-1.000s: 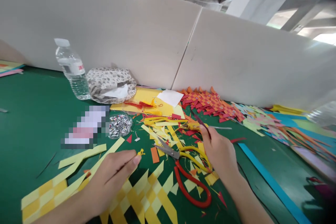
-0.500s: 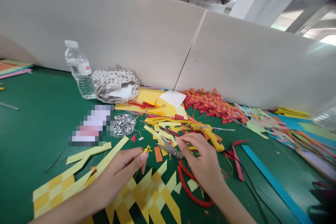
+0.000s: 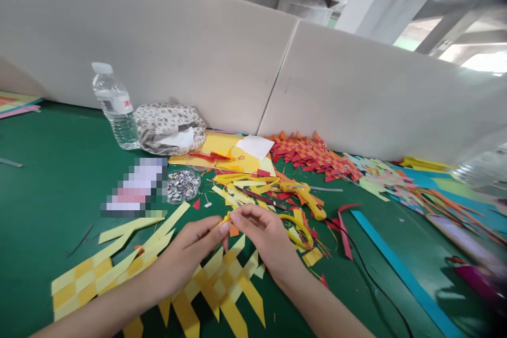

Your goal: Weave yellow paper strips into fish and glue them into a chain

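Note:
My left hand pinches a small yellow cord end between thumb and forefinger. My right hand has come up against it, fingertips closed on the same bit of yellow; most of it is hidden by the fingers. Below both hands lies a woven piece of pale and deep yellow paper strips, its loose pointed ends spread on the green table. Another woven yellow part shows left of my left forearm. The red-handled scissors cannot be made out now.
Behind the hands are paper scraps, a yellow glue gun with a black cord, and a yellow loop-shaped handle. A container of googly eyes, a blurred phone and a water bottle stand left. Orange-red woven pieces lie behind.
My right hand has moved left to meet my left hand at the yellow cord. The red-handled scissors beside it have gone out of sight. The view has shifted slightly right.

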Available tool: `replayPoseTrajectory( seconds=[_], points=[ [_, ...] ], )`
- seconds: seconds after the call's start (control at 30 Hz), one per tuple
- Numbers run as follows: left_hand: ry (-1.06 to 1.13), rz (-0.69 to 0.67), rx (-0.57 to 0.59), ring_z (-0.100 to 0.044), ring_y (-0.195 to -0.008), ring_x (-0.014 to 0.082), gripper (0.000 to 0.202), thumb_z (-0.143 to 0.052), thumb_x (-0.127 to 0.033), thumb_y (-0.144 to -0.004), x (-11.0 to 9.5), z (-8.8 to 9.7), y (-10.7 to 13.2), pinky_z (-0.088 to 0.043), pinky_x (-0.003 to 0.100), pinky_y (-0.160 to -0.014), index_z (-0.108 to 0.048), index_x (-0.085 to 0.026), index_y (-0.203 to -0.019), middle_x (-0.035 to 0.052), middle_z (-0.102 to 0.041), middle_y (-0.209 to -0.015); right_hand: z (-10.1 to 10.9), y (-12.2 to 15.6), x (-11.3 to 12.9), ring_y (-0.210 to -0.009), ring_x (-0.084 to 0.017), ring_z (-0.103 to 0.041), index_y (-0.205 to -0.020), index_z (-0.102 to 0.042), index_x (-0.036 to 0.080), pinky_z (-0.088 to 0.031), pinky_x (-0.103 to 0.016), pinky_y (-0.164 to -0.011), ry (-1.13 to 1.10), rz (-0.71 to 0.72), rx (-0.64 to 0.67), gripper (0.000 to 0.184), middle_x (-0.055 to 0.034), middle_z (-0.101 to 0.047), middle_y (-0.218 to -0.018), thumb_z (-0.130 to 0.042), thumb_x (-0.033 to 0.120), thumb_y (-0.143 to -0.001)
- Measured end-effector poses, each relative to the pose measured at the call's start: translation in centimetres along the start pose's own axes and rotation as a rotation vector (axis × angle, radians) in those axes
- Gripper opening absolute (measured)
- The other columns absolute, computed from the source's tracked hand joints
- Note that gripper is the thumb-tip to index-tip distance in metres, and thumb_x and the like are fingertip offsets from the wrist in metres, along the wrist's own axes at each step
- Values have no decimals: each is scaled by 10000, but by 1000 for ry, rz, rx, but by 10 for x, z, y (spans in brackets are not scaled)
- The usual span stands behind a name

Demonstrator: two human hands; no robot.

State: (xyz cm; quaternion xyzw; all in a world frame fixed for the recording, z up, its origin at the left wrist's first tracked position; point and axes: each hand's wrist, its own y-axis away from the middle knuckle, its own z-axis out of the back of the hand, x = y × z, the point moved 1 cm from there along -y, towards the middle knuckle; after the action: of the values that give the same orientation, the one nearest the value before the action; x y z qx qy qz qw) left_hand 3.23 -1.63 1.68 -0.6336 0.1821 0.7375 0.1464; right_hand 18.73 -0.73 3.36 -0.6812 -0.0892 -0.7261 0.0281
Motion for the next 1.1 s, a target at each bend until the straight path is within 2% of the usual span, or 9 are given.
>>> replayPoseTrajectory(
  seconds=[0.2,0.3,0.4,0.53,0.6,0.7,0.8,0.93,1.1],
  points=[
    [49,7,-3,-256,-528,105,392,-378,-496,-876,-3,2,4,-189,239,-489,-497,-182,-673,-59,-252,-558,-9,1,-3,-657,-117,-559,-737,-642,172,-458,-253,-653,-28,29,29,244,5,-624,-692,-675,409,-690],
    [69,20,-56,-247,-510,104,407,-364,-517,-870,-3,5,7,-188,239,-479,-536,-179,-723,-62,-252,-551,-7,-2,-4,-667,-128,-573,-738,-630,178,-469,-262,-653,18,81,-62,246,-1,-629,-703,-658,421,-709],
    [54,50,-150,-232,-485,106,423,-338,-523,-873,-2,12,9,-175,239,-461,-558,-178,-765,-66,-242,-525,0,-9,-4,-733,-149,-591,-788,-628,186,-476,-281,-694,180,199,-171,233,-28,-652,-790,-606,417,-763],
    [60,83,-176,-203,-465,98,427,-341,-525,-870,-1,18,14,-154,237,-446,-515,-179,-689,-73,-239,-496,6,-20,-6,-813,-179,-583,-818,-658,179,-453,-330,-774,553,345,-134,190,-58,-657,-867,-565,345,-803],
    [75,77,-146,-201,-467,95,431,-345,-528,-870,-1,17,16,-154,236,-447,-484,-180,-658,-74,-249,-494,5,-21,-6,-905,-202,-569,-906,-674,184,-432,-361,-828,614,343,-122,224,-74,-655,-951,-566,351,-804],
    [88,48,-85,-223,-485,91,428,-364,-522,-872,-1,12,18,-166,236,-458,-457,-177,-637,-68,-283,-518,-2,-13,-3,-995,-206,-557,-992,-670,215,-439,-351,-831,412,241,-20,296,-70,-643,-1049,-549,415,-811],
    [136,20,-37,-214,-478,88,421,-372,-513,-872,-4,4,18,-160,239,-454,-433,-180,-621,-69,-277,-522,-12,0,-1,-924,-177,-597,-878,-696,226,-452,-323,-834,66,125,169,235,-34,-672,-937,-603,415,-772],
    [228,3,49,-173,-447,85,434,-343,-526,-868,-11,-11,13,-140,242,-440,-400,-189,-601,-78,-229,-493,-18,16,1,-850,-157,-614,-747,-666,208,-451,-315,-859,-241,58,59,171,-12,-678,-840,-704,362,-684],
    [197,-34,118,-209,-467,87,425,-339,-508,-880,-20,-24,9,-179,233,-449,-409,-186,-612,-66,-271,-530,-4,33,17,-799,-160,-613,-794,-577,221,-498,-334,-773,-417,132,-44,168,-33,-653,-885,-584,389,-793]
  ],
)
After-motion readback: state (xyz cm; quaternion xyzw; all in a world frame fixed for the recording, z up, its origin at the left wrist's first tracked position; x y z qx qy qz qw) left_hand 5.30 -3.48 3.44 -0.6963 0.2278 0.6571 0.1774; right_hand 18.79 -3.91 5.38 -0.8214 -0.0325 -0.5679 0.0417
